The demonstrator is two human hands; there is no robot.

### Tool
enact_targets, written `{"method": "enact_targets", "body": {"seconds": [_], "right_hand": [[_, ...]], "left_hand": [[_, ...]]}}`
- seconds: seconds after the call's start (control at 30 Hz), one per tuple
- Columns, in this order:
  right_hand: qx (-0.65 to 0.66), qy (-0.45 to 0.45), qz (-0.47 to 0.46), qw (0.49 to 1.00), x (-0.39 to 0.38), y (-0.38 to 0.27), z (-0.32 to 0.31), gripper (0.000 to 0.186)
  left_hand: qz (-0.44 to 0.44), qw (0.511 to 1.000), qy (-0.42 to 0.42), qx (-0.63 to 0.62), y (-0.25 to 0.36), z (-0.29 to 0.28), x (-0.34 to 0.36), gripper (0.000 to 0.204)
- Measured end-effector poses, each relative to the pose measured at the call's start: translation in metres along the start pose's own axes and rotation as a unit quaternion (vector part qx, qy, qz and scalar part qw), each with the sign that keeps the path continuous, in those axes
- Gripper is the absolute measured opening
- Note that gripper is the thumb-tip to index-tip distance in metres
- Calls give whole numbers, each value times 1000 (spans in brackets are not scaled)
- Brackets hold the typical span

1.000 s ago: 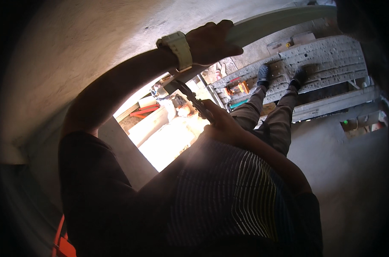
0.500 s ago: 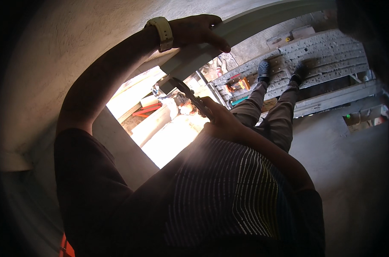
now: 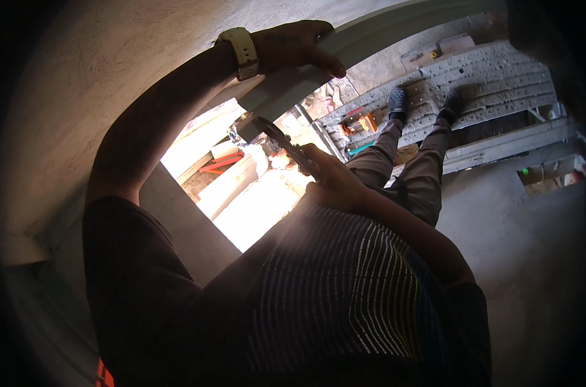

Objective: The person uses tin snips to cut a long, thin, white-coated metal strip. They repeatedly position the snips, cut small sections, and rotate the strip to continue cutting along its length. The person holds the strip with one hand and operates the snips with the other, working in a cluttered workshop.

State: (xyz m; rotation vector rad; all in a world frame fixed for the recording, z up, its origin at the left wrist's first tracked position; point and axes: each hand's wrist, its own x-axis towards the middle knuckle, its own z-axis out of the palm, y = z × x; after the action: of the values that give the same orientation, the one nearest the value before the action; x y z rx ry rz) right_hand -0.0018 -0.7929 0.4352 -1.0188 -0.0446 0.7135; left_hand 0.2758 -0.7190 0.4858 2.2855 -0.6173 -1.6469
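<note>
Beyond our right fingers (image 3: pixel 317 155), closed around a plier-like tool (image 3: pixel 293 152), our left hand (image 3: pixel 290 48) has shifted leftward, keeping the grey strip (image 3: pixel 377 33) gripped.

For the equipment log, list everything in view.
Long strip: 1, grey, across top
Hand tool: 1, dark, upper centre
Platform: 1, speckled grey, upper right
Orange item: 1, orange, platform's left end
Teal item: 1, teal, below that
Bars: about 2, red, left of tool
Clutter: uncountable, pale, beside bars
Wall: count unclear, beige left, grey right
Watch: 1, cream, left wrist
Shoes: 2, blue-grey, on platform
Trousers: 1 pair, greyish, centre right
Shirt: 1, dark striped, lower centre
Left hand: 1, shadowed, against strip
Right hand: 1, shadowed, around tool
</note>
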Motion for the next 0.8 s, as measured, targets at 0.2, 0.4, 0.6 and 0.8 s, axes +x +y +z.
{"method": "enact_targets", "body": {"seconds": [0.2,0.4,0.6,0.8], "right_hand": [[57,2,38,998,0,3,4,52],[-34,27,-9,999,2,11,5,53],[-5,10,-18,1000,-1,14,3,54],[16,8,-20,1000,-4,9,3,53]], "left_hand": [[6,1000,0,-4,-4,3,5,82],[4,1000,-3,-1,-2,3,3,82],[13,1000,1,1,1,4,3,83],[18,999,19,-21,1,7,3,79]]}}
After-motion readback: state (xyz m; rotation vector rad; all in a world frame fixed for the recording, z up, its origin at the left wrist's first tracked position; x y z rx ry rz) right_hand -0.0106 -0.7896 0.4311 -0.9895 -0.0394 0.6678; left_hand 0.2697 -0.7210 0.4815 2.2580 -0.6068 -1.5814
